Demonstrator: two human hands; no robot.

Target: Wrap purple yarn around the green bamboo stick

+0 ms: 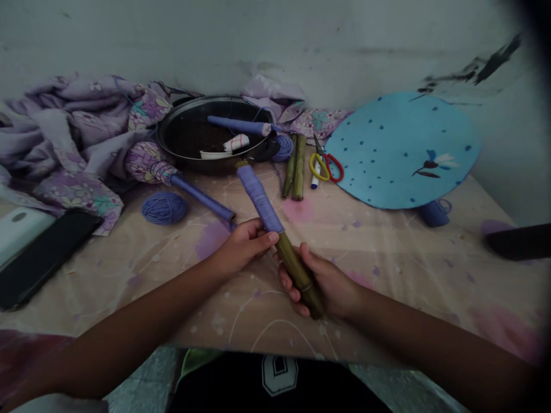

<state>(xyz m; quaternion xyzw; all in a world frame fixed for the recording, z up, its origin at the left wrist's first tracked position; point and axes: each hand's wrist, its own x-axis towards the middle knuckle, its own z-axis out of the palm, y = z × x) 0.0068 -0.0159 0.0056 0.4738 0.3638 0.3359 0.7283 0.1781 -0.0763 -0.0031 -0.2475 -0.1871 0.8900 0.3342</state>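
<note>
A greenish bamboo stick [289,253] slants across the middle of the view above the table. Purple yarn [259,194] is wound closely round its upper half, while the lower half is bare. My right hand [321,281] is wrapped round the bare lower part. With thumb and fingers, my left hand [252,244] pinches the stick where the yarn winding ends. Any loose yarn end under the left fingers is hidden. Left of the stick lies a purple yarn ball [164,207], next to another yarn-wrapped stick [204,198] with a floral cloth bundle [148,162] on its end.
Behind stands a dark pan [163,137] holding a wrapped stick [239,125]. Bamboo pieces [298,172], scissors [326,166] and a marker [315,182] lie right of it. A blue round board [387,155] leans on the wall. Purple cloth [73,126] and a phone [47,258] are left.
</note>
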